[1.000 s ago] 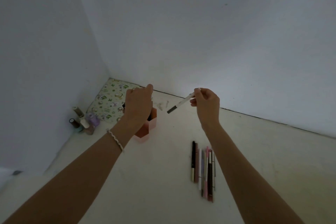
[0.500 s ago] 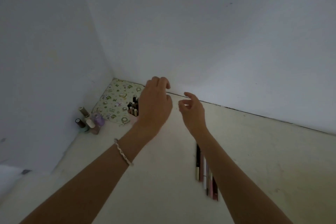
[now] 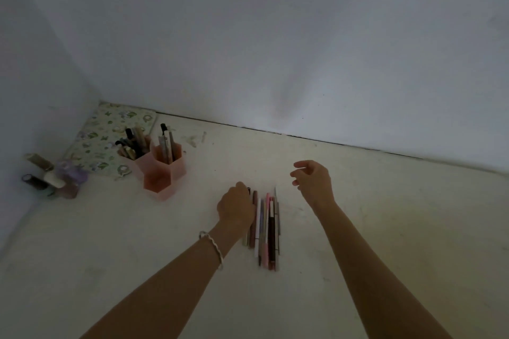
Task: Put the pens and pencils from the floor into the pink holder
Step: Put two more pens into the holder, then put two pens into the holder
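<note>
Pink holder (image 3: 164, 173) near corner of floor (image 3: 385, 215), several pens upright inside — white pen held by right hand a second ago no longer in either hand, judged delivered. Left hand (image 3: 236, 205) now down on left edge of pen row (image 3: 265, 230), fingers curled over outermost dark pen; whether pinch has closed, cannot tell. Right hand (image 3: 314, 181) hovers beside row, fingers loosely spread, empty. Next pickup starting; row of pens remains on floor.
</note>
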The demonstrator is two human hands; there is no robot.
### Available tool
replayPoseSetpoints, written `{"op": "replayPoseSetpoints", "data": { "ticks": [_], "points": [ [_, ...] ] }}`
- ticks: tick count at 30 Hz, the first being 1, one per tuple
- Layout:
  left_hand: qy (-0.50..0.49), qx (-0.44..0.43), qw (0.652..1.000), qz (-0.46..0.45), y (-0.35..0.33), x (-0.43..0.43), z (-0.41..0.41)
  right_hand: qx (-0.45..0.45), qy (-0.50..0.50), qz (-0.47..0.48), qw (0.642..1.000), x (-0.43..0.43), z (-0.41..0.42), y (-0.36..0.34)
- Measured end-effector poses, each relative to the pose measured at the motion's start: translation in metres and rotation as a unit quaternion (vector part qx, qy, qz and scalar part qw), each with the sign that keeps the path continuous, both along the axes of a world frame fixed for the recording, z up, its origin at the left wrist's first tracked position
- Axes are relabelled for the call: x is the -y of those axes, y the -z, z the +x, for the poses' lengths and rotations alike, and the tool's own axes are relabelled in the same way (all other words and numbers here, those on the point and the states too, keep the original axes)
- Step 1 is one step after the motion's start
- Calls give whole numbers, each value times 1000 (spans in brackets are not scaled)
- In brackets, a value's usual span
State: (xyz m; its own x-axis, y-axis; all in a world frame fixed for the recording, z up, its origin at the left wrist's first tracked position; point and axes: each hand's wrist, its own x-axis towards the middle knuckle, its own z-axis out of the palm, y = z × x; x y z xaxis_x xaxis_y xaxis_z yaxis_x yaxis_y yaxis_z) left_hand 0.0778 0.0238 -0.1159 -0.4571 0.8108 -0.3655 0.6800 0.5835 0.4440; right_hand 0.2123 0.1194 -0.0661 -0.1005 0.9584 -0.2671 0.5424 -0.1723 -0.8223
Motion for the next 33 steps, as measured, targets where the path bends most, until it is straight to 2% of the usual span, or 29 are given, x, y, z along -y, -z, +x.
{"op": "replayPoseSetpoints", "data": {
  "ticks": [4, 11, 15, 18, 21, 23, 25, 28, 31, 33],
  "points": [
    [-19, -2, 1000, 21, -8, -6, -2, 36, -9, -24, 999, 1, 10, 18],
    [-30, 1, 980, 197, -63, -13, -40, 261, -96, -50, 959, 5, -13, 46],
    [-35, -13, 962, 270, -81, -9, -59, 279, -125, -1, 952, 11, -36, 53],
    [-68, -33, 934, 350, -102, -5, -89, 280, -140, 29, 949, -3, -47, 35],
    [-118, -68, 888, 438, -127, 1, -139, 222, -94, 118, 963, -25, -63, -5],
    [-137, -90, 882, 442, -135, 5, -167, 118, -58, 157, 979, -31, -80, -35],
    [-136, -111, 898, 402, -132, 8, -183, -18, -24, 154, 988, -26, -101, -59],
    [-77, -169, 929, 321, -115, 13, -187, -182, 6, 144, 973, -9, -130, -79],
    [-12, -261, 937, 231, -102, 16, -189, -270, 9, 128, 954, 10, -152, -83],
    [-15, -298, 928, 224, -98, 19, -194, -296, 1, 124, 947, 21, -164, -79]
  ]
}}
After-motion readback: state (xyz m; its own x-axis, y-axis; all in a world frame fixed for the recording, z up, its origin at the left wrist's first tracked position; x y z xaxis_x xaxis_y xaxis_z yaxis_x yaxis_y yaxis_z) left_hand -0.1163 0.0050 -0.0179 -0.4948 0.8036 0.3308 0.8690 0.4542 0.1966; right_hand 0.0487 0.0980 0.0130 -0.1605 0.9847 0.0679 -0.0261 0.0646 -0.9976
